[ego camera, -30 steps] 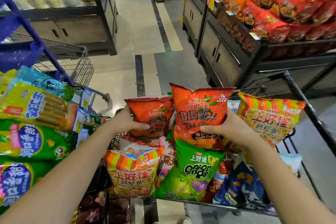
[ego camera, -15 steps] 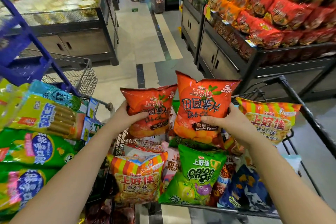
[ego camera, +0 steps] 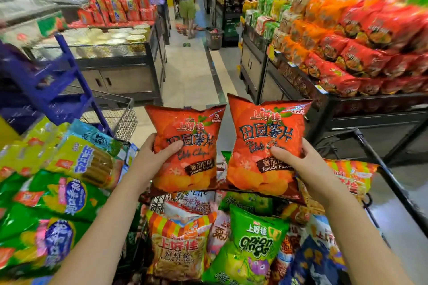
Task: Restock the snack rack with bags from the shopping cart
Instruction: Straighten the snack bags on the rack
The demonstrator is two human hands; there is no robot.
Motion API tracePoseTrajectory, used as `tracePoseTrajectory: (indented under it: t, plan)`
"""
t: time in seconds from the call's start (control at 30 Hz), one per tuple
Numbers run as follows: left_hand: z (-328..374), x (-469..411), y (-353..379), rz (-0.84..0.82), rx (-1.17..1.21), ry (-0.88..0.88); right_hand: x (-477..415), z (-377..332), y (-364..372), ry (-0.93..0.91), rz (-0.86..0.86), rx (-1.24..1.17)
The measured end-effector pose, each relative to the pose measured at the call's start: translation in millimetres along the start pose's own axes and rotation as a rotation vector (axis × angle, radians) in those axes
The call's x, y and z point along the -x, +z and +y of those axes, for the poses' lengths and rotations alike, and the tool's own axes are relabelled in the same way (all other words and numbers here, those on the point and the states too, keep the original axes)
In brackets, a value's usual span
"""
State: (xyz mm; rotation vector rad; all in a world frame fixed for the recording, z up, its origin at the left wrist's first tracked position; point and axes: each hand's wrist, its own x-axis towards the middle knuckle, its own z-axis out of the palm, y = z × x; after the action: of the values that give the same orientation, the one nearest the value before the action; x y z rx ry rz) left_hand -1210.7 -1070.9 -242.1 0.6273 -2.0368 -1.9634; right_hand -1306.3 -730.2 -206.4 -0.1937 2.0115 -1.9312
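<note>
The snack rack [ego camera: 361,58] fills two o'clock, stacked with red and orange bags; the shopping cart [ego camera: 379,169] sits at six. Above it, the left hand [ego camera: 151,161] and right hand [ego camera: 301,164] each close around a tomato chip bag [ego camera: 185,146], [ego camera: 266,143]. Glossy orange-red, puffy with air, they look light, slippery and crushable; mid-edge holds suit them.

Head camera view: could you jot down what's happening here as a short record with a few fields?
Place: shop aisle
Left hand: grips an orange tomato-flavour chip bag
Right hand: grips a matching second chip bag
Bags: upright, side by side, raised above the cart
Cart: full of mixed snack bags, green onion rings bag in front
Rack on the right: piled with red and orange bags
</note>
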Motion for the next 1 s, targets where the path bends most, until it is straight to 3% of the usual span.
tracePoseTrajectory:
  t: [0.17,0.53,0.8,1.0]
  plan:
    - [5,7,-2,0.025,0.116,-0.008,1,0,10,0.021,-0.016,-0.011]
    - [-4,25,-22,0.061,0.112,-0.067,-8,6,13,0.041,-0.084,-0.006]
    - [-6,103,-14,0.222,0.141,-0.057,-15,7,6,0.046,-0.36,0.003]
    - [-10,187,21,0.5,0.197,-0.098,-17,8,6,0.066,-0.607,0.046]
